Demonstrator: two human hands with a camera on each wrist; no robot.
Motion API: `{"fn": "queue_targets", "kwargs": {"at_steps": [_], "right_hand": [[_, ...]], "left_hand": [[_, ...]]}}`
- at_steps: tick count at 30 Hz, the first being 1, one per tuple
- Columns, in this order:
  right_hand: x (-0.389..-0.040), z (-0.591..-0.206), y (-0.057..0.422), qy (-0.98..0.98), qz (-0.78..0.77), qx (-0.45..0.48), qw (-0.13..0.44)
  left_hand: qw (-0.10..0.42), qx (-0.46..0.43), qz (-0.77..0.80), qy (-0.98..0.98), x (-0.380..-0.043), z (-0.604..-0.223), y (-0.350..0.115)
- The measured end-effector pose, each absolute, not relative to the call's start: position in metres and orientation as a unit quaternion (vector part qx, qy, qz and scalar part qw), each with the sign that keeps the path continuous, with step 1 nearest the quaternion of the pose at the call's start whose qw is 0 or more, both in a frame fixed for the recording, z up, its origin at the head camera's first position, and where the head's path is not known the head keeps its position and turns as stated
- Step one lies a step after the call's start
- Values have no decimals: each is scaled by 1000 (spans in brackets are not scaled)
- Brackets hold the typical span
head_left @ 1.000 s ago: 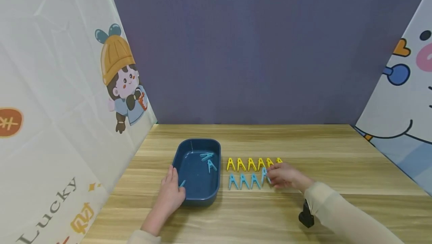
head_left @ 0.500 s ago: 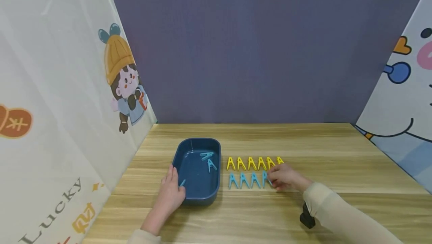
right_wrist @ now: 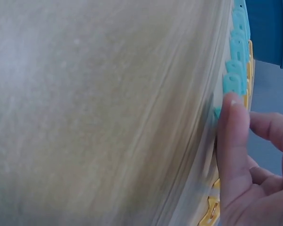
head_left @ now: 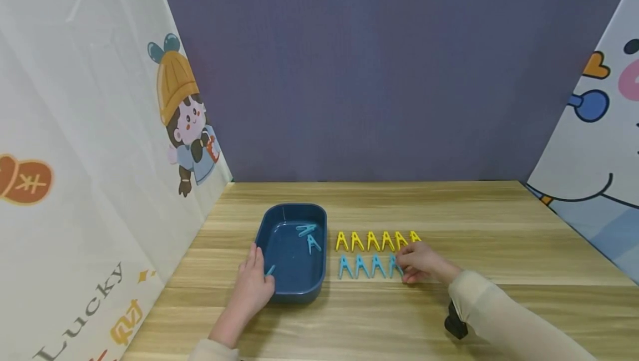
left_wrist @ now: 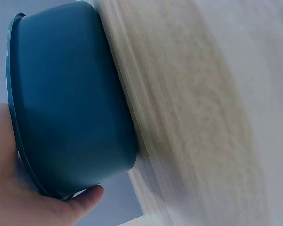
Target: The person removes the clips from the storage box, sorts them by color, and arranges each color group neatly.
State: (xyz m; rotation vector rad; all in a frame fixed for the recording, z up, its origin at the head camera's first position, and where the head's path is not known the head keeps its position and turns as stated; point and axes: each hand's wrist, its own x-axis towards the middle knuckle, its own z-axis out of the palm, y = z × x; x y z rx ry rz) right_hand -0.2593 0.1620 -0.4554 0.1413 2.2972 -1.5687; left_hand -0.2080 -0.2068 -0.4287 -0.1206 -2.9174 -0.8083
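My left hand grips the near-left rim of a dark blue plastic basin; the left wrist view shows the basin from its side, with the thumb at its rim. Inside lie two light blue clothespins and part of another, mostly hidden by the thumb. To the right, several light blue clothespins form a row. My right hand pinches the rightmost blue clothespin of this row, covering its right side. In the right wrist view the thumb hides most of it.
A row of several yellow clothespins lies just beyond the blue row; the right hand overlaps its right end. The wooden table meets a dark back panel. A printed white sheet borders the left side.
The rightmost blue clothespin, tilted and raised a second ago, now stands in line with the blue row, shifted slightly right. The left hand and basin have stayed in place.
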Motion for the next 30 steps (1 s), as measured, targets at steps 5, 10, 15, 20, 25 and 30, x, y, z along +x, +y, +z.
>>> {"fn": "queue_targets", "kwargs": {"at_steps": [5, 10, 15, 20, 25, 30], "right_hand": [[-259, -456, 161, 815, -550, 57, 173], [-258, -454, 164, 812, -557, 40, 171], [-262, -441, 164, 810, -565, -11, 158], [-266, -421, 155, 817, -556, -44, 144], [-268, -406, 139, 814, -558, -60, 149], [-270, -395, 118, 808, -562, -76, 157]], "left_hand": [[54, -39, -269, -961, -207, -428, -207], [60, -42, -268, -961, -208, -429, -208], [66, -43, -269, -960, -209, -430, -208], [68, -43, -268, -960, -210, -430, -208], [62, -40, -269, -960, -209, -430, -207], [60, -38, -269, -960, -209, -430, -206]]}}
